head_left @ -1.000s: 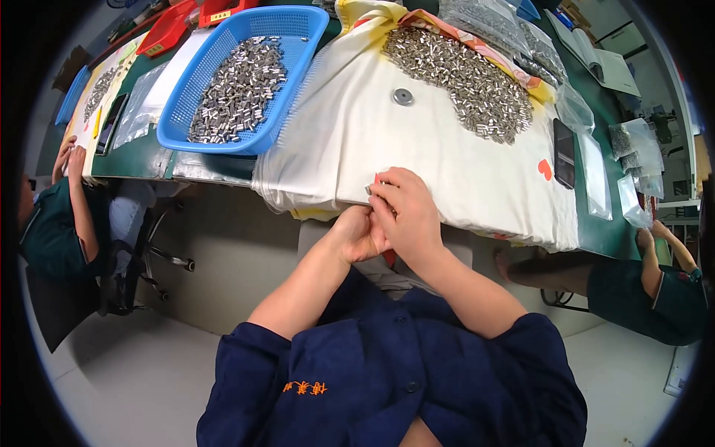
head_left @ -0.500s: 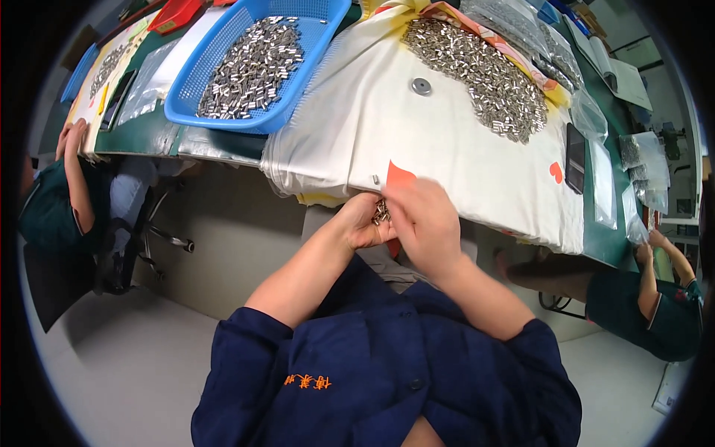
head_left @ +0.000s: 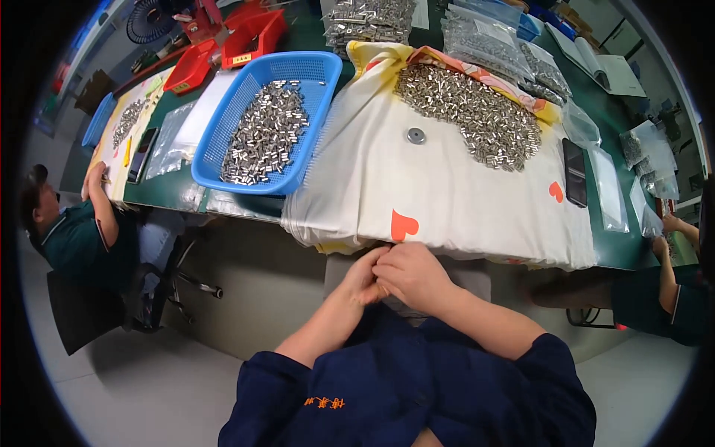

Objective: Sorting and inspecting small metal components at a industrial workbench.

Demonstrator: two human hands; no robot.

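Observation:
My two hands meet just in front of the table's near edge, below a red heart printed on the white cloth. My left hand [head_left: 363,279] is curled into a cup, and what lies in its palm is now covered; half a second ago small metal cylinders showed there. Over it bends my right hand [head_left: 414,277], its fingers closed against the left fingers, so anything pinched between them is hidden. Farther up the cloth [head_left: 357,186] lies a heap of small shiny metal cylinders [head_left: 477,112]. A round grey metal disc [head_left: 415,135] sits left of the heap.
A blue plastic basket [head_left: 205,153] with more cylinders stands at left. Red bins [head_left: 190,67] and bulging clear bags [head_left: 488,45] lie behind. A black phone [head_left: 574,171] is at right. Co-workers sit left [head_left: 82,238] and right [head_left: 655,305].
My view has tilted, bringing more of the table's far side into sight. My hands have drawn closer together, and the right now covers the cylinders in the left palm. A loose cylinder by the heart no longer shows.

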